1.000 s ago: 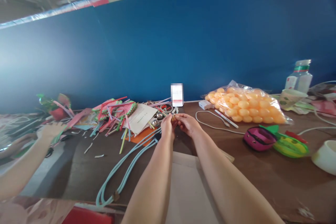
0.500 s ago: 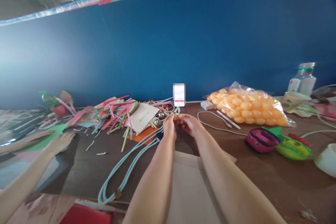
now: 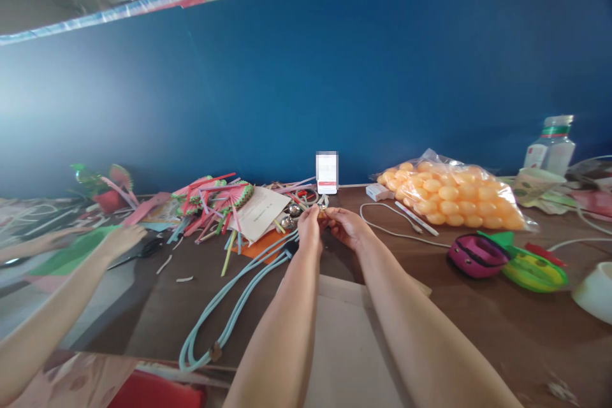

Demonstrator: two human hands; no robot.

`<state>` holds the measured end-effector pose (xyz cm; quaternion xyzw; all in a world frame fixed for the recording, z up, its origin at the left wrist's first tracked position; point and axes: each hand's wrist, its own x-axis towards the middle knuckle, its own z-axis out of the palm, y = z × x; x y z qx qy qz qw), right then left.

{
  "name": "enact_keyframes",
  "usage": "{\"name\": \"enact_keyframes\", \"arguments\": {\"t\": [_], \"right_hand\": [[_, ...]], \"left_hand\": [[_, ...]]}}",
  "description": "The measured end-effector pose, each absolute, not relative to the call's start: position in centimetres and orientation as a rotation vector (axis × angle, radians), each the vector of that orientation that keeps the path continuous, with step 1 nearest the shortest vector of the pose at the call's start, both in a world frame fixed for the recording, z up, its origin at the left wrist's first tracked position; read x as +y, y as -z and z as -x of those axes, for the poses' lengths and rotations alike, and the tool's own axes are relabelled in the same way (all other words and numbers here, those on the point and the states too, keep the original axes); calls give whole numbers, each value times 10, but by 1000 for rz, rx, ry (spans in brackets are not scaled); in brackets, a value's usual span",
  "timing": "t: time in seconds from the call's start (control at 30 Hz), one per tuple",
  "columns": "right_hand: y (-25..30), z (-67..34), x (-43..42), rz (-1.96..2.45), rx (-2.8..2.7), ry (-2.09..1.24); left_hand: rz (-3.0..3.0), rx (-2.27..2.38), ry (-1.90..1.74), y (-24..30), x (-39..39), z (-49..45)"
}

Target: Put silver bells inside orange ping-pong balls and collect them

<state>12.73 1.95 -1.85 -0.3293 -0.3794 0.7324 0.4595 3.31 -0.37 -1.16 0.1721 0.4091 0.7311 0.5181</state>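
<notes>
Lg blue partition (image 3: 363, 76) bhnd brn table (image 3: 530, 338)

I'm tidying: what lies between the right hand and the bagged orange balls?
The head view shows a white cable, a pen and a small box.

A small shiny piece (image 3: 322, 207), mostly hidden, is held between the left hand (image 3: 308, 229) and right hand (image 3: 349, 228).

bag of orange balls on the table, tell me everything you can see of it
The clear, glossy plastic bag is packed with many smooth, rounded orange balls. It lies on the brown table, near the blue wall panel, with loose film peaking at the top and sticking out at its right end. A small white box sits at its left end, perhaps touching; a slim white-and-purple pen lies in front. Whether the bag is sealed can't be told. No hand touches it.
</notes>
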Motion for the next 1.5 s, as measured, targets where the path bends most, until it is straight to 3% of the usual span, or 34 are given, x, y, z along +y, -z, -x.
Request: {"name": "enact_keyframes", "arguments": {"t": [1.5], "right_hand": [[18,-127,17,726,-845,-1849]], "left_hand": [[-416,962,-1806,16,0,-33]]}}
